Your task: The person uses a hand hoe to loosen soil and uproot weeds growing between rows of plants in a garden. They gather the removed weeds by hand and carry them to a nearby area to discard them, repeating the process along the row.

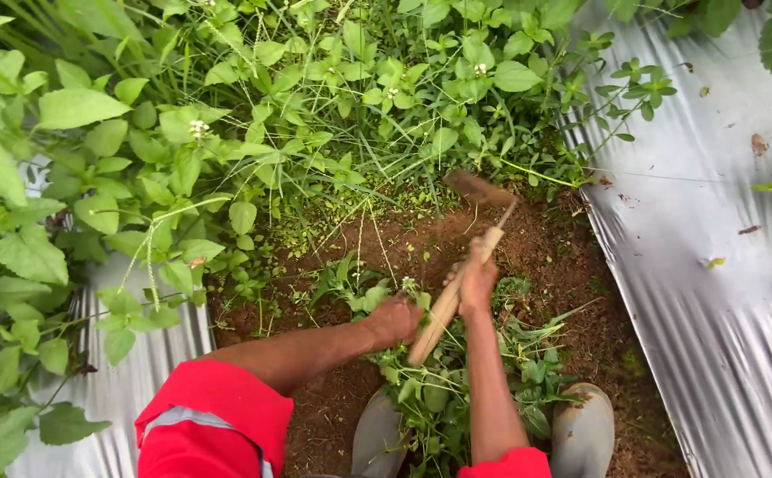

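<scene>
While both hands grip the hoe, we are mid-swing at the weed edge.
Our left hand point(397, 319) is clenched low on the wooden handle point(452, 296) and our right hand point(476, 281) is clenched higher; the rusty blade point(479, 188) hangs blurred just above bare red soil point(545, 248), beside the weeds point(333, 133). Cut greens point(439, 389) lie between our boots point(585, 429), silver mulch sheet point(714, 265) alongside. Next stroke likely needs landing at the weed roots, clear of the sheet.
</scene>
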